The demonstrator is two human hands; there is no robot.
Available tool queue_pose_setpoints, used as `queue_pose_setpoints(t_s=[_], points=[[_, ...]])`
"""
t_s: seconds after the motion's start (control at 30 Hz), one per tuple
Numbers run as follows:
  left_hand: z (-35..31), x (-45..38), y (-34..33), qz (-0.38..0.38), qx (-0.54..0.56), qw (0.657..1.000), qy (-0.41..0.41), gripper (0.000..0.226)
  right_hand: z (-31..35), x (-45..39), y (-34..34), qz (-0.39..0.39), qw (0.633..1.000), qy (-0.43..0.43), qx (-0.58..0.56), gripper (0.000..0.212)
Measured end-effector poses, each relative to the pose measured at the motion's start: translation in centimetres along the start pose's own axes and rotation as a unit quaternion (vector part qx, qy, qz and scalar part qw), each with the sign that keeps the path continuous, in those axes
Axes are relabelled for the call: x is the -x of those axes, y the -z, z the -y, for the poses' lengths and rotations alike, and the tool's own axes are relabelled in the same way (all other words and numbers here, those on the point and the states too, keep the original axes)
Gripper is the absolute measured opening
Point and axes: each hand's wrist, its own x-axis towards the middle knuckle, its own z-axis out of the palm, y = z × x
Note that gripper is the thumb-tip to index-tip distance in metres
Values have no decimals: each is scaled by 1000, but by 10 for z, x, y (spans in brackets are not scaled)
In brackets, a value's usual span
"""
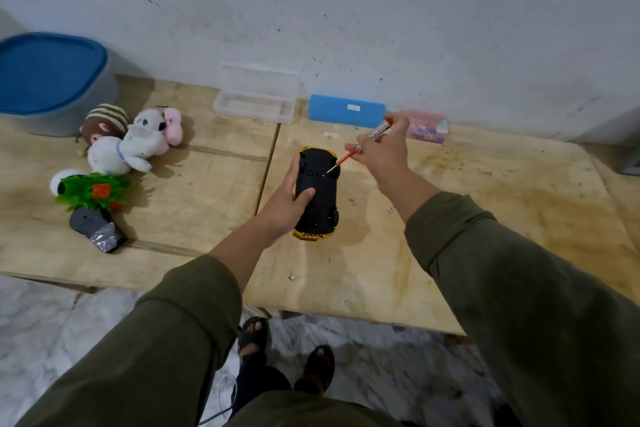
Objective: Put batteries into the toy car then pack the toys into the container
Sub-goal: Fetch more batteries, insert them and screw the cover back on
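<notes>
Yellow toy car (317,198) ×1, upturned, gripped by left hand (290,205) | right hand (382,149) pinches 1 screwdriver (360,145) | plush toys (133,140) ×3

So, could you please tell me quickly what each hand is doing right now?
Left hand: grips the upturned toy car.
Right hand: pinches the screwdriver, tip at the car's underside.

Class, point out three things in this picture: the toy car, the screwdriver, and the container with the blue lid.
toy car (320,198): head view, on its black underside.
screwdriver (349,155): head view, on its red shaft.
container (48,73): head view, on its blue lid.
</notes>
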Motion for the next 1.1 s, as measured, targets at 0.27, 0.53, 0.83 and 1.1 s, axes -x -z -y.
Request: queue_pose_setpoints(t_s=[0.27,0.53,0.83,1.1], points=[[-4,2,-1,-3,20,1000,2,70,4,5,-1,7,1000,22,16,49],[-7,1,-3,-3,44,999,3,69,11,11,-1,50,980,153,113,42],[-9,-4,-2,-4,83,997,-2,70,34,19,-2,129,910,303,252,36],[-11,-3,-7,20,87,996,-20,70,63,29,-7,191,935,249,164,21]])
